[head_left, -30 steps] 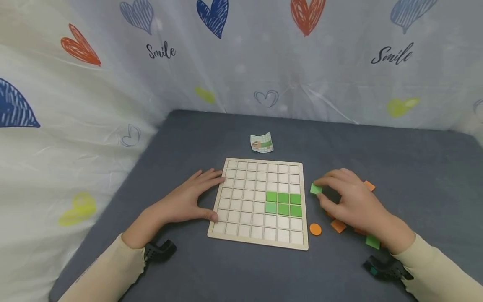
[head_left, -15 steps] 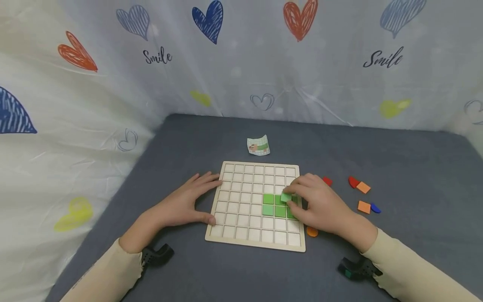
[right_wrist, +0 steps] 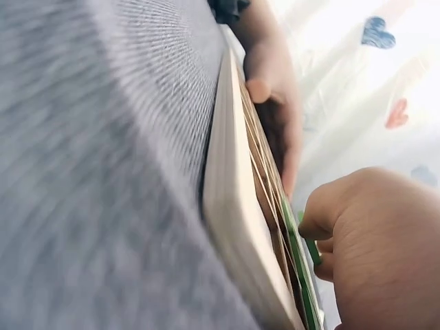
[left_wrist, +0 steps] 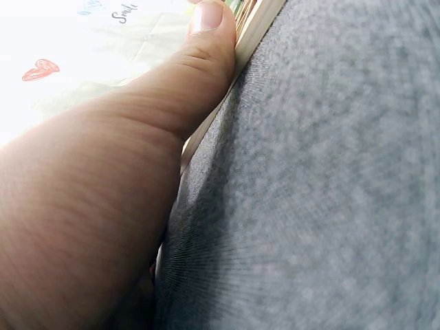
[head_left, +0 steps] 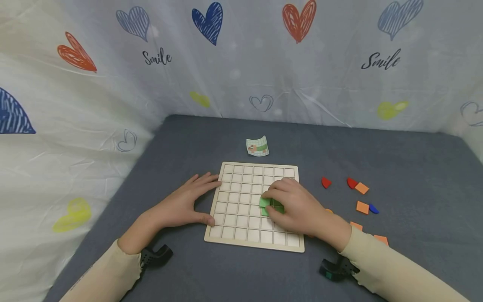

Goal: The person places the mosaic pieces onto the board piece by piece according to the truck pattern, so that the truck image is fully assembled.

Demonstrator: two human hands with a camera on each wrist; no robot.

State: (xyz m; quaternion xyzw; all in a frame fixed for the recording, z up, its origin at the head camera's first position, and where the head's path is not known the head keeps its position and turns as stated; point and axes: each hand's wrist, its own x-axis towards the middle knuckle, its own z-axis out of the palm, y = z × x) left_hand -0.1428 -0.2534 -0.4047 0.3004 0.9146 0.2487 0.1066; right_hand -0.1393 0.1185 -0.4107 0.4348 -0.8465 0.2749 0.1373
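Observation:
A pale wooden grid board lies on the dark table. My left hand rests at the board's left edge, fingers and thumb spread and touching the frame; in the left wrist view its thumb lies against the wooden edge. Over the middle of the board, my right hand pinches a light green square tile between thumb and fingers. Green tiles set in the grid are partly hidden beneath that hand. In the right wrist view the pinched tile shows beside the board's edge.
A small picture card lies behind the board. To the right are loose orange square tiles, red pieces and a blue piece. My right forearm covers part of that area. A curtain printed with hearts hangs behind the table.
My right hand has carried the green tile from right of the board leftward over the grid, to the left end of the green tiles. The left hand stays at the board's edge.

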